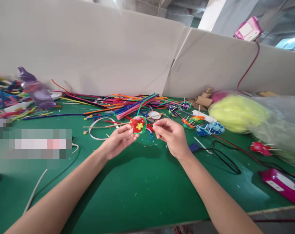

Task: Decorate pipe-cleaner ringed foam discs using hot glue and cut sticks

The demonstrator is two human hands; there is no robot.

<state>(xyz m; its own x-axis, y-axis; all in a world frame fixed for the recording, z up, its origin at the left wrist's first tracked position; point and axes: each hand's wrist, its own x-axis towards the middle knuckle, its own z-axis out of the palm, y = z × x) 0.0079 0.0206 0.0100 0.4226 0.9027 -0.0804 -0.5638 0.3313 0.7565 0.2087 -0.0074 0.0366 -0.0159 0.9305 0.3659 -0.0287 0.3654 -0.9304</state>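
Note:
My left hand (120, 139) holds a round red piece (138, 124) between thumb and fingers. The piece has a green rim, a yellow flower and small white dots, and a green stem rises from its top. Just to its right, my right hand (170, 135) is closed in a pinch; whatever its fingertips hold is too small to name. Behind the hands lies a pile of coloured pipe cleaners (135, 105). A white ring (95, 138) rests on the green table (137, 195) left of the piece.
A purple bottle (36, 91) stands at the left among more pipe cleaners. Blue flower pieces (214, 128), a yellow bagged bundle (237, 112), black cable (226, 164) and a magenta power strip (281, 185) lie on the right. A pale partition (89, 48) stands behind.

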